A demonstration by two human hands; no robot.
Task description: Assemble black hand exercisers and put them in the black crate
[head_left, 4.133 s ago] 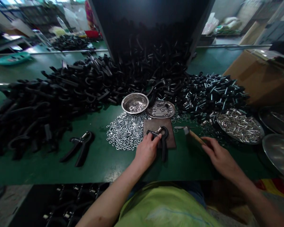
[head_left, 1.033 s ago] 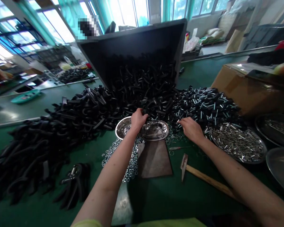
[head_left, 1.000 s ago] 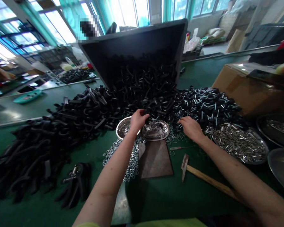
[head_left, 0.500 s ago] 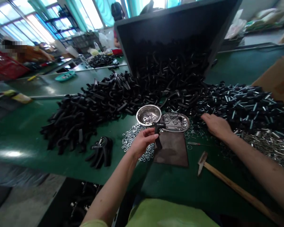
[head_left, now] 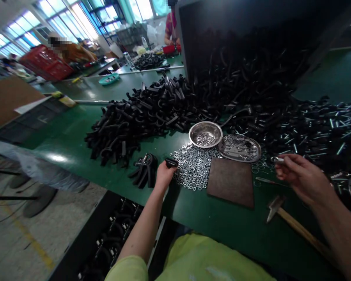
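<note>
My left hand (head_left: 164, 175) is closed around a black plastic part (head_left: 171, 162), beside a spread pile of silver nuts (head_left: 193, 168). Just left of it lies a small cluster of curved black handles (head_left: 143, 171). At the right, my right hand (head_left: 304, 177) pinches a small silver metal fitting (head_left: 277, 159) with a ring-like end. Between the hands sits a brown square pad (head_left: 230, 181). A steel bowl (head_left: 193, 138) and an oval metal tray (head_left: 259, 156) of small metal parts stand behind the pad.
A hammer (head_left: 298, 226) and a thin screwdriver (head_left: 269, 181) lie near my right hand. Heaps of black parts (head_left: 140, 117) and bolts (head_left: 324, 125) cover the back. Below the table edge is a box of black parts (head_left: 111, 238). Other people (head_left: 76, 52) work across the room.
My left hand has moved left with the black part, from over the pad to beside the handle cluster. My right hand has lifted off the bolt pile, now showing the silver fitting. The view turned left.
</note>
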